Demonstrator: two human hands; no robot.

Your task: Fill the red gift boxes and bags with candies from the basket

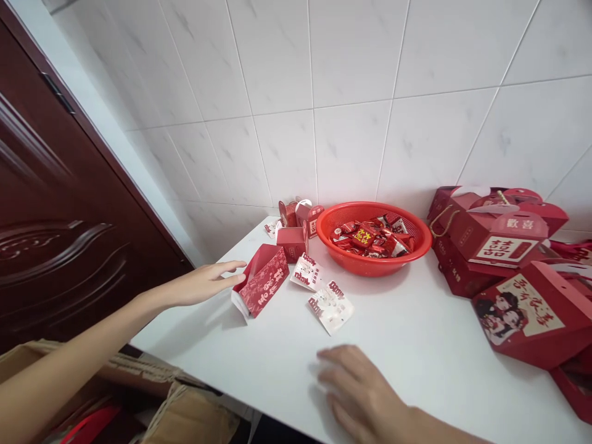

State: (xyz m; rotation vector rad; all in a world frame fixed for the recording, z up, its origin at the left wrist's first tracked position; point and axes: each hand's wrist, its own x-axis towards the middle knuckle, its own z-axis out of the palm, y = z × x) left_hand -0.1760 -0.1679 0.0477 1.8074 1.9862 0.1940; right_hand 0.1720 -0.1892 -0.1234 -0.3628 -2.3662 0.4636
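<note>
My left hand (208, 283) reaches in from the left, its fingers stretched out. Its fingertips are at the near left edge of a red paper box (266, 283) with white lettering, which stands open on the white table; whether they touch it I cannot tell. My right hand (358, 388), slightly blurred, is over the front of the table, its fingers loosely bent and apart, holding nothing. Between the hands and the back wall lie two white packets with red print, one nearer (330, 306) and one farther (306, 271).
A red plastic basket (374, 266) of wrapped sweets stands near the tiled wall. Small red boxes (292, 243) are left of it. Larger red gift boxes (504, 240) pile up at the right. Below the table's left edge is an open cardboard box (189, 416).
</note>
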